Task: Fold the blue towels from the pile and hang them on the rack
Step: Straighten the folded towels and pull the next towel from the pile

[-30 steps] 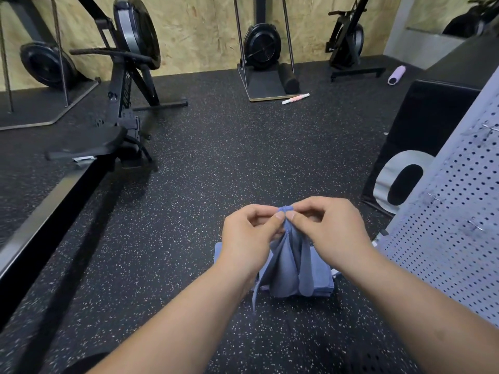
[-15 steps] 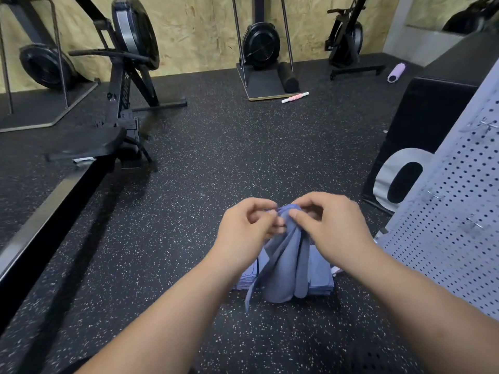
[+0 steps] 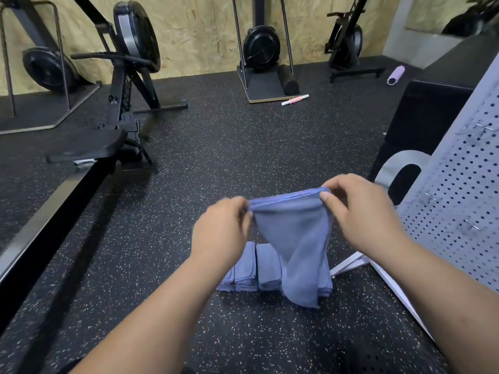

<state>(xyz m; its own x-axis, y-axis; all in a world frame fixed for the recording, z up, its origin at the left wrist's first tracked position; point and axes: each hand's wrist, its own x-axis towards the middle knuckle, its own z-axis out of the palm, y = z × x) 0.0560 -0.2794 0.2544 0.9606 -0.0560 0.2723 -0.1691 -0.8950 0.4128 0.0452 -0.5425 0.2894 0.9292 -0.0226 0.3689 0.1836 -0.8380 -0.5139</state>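
A blue towel point(image 3: 294, 238) hangs in the air in front of me, its top edge stretched between both hands. My left hand point(image 3: 220, 228) pinches the left corner and my right hand point(image 3: 361, 211) pinches the right corner. The towel narrows downward to a loose tip. Behind and below it lies the pile of folded blue towels point(image 3: 249, 271) on the black speckled floor, partly hidden by the hanging towel. The grey pegboard rack point(image 3: 459, 206) with metal hooks leans at the right.
A rowing machine point(image 3: 89, 147) and its long rail fill the left side. A black box point(image 3: 421, 120) stands behind the rack. More fitness machines, a black roller, a pink stick point(image 3: 294, 100) and a purple roller point(image 3: 395, 75) sit along the far plywood wall.
My hands have moved apart, spreading the towel's top edge from a bunched point into a wide span. The towel now hangs flatter and higher above the pile.
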